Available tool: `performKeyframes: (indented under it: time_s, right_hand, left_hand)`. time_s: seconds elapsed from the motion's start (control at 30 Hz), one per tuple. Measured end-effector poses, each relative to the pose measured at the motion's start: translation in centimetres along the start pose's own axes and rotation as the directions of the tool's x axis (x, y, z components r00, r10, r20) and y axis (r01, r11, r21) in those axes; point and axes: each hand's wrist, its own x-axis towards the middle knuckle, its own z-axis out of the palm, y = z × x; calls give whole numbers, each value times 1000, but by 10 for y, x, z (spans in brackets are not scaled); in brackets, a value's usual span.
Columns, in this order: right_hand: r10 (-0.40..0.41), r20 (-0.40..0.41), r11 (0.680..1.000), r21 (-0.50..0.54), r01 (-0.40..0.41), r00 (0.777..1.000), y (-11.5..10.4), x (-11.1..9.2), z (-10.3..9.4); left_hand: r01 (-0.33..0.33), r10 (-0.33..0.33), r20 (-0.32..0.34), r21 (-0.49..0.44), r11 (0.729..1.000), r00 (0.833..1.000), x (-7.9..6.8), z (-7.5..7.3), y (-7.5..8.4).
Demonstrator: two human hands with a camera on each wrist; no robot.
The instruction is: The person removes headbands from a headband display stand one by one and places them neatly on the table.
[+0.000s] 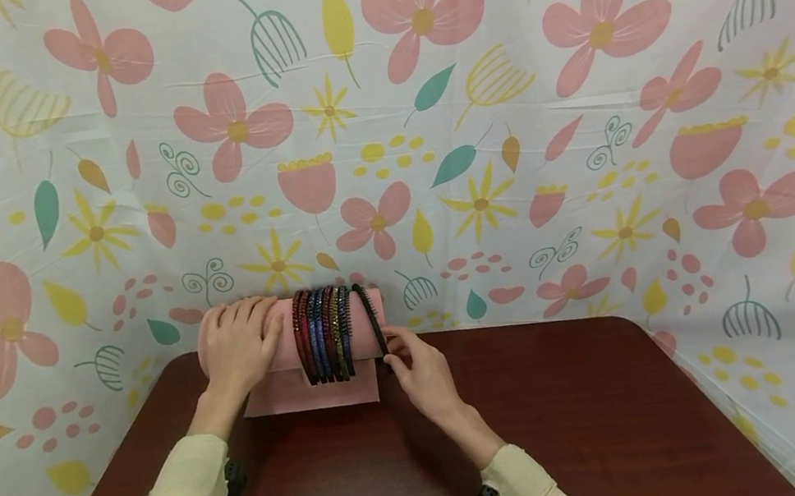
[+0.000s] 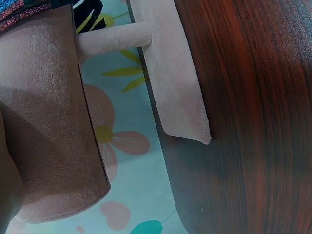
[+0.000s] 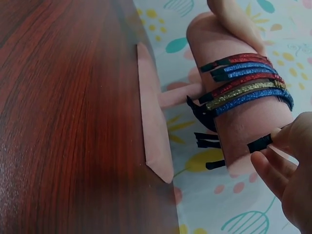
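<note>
A pink plush headband holder (image 1: 359,344), a horizontal roll on a stem with a flat base (image 1: 275,399), stands at the table's back edge. Around its middle sit several glittery headbands (image 1: 322,336) in red, blue and gold. My left hand (image 1: 237,346) holds the roll's left end, fingers over the top; the left wrist view shows little of that hand. At the right end, my right hand (image 1: 424,373) pinches a black headband (image 1: 370,317) between thumb and fingers. Its dark tip (image 3: 259,143) shows at the fingertips in the right wrist view.
The dark red-brown wooden table (image 1: 568,425) extends in front and to the right. Behind it hangs a white cloth (image 1: 384,142) printed with flowers and leaves, close against the table's back edge.
</note>
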Motion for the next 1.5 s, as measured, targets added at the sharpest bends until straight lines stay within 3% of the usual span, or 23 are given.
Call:
performKeyframes:
  time_s: [1.07, 1.5]
  right_hand:
    - [8, -38, 1000, -27, -9, 999, 13, -3, -18]
    - [67, -7, 997, -48, -67, 998, 24, -16, -24]
  left_hand:
    - [11, -11, -3, -8, 1000, 1000, -1, 1, 0]
    - [3, -3, -13, -4, 1000, 1000, -1, 2, -1]
